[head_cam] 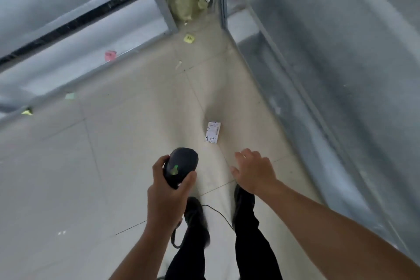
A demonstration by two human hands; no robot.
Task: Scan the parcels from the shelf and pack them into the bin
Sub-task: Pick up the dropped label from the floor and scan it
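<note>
Aisle, tiled floor (127, 143), between two runs of grey metal shelving (341, 57); view blurred at the edges.

Left hand (169, 191): wrapped around a black handheld barcode scanner (180, 166), thumb on one side, fingers on the other; a green light shows on the scanner's top. A dark cable (218, 213) trails from the handle down past the person's shoes.

Right hand (253, 171): held out low over the floor, fingers spread and slack, grasping nothing.

Parcel (213, 132): a small flat white item with a printed label and handwritten digits, lying alone on the floor just ahead of the right hand, apart from it, near the foot of the right-hand shelving. Whether it is a thin parcel or only a loose label cannot be told.

Further stock: pale green bagged parcels (184, 0) heaped at the far end of the aisle between shelf uprights. Coloured tags, pink (110, 55) and yellow (189, 38), sit along the shelf edge and floor. No bin is in view.

Hazards, as judged:
- Cable looped near the feet; a step forward may snag it and jerk the scanner from the grip.
- The floor item lies in the walking line and could be trodden on or kicked under the shelving.
- Being so flat against the tile, it may resist a one-handed pinch.
- A creased label may fail to scan.
</note>
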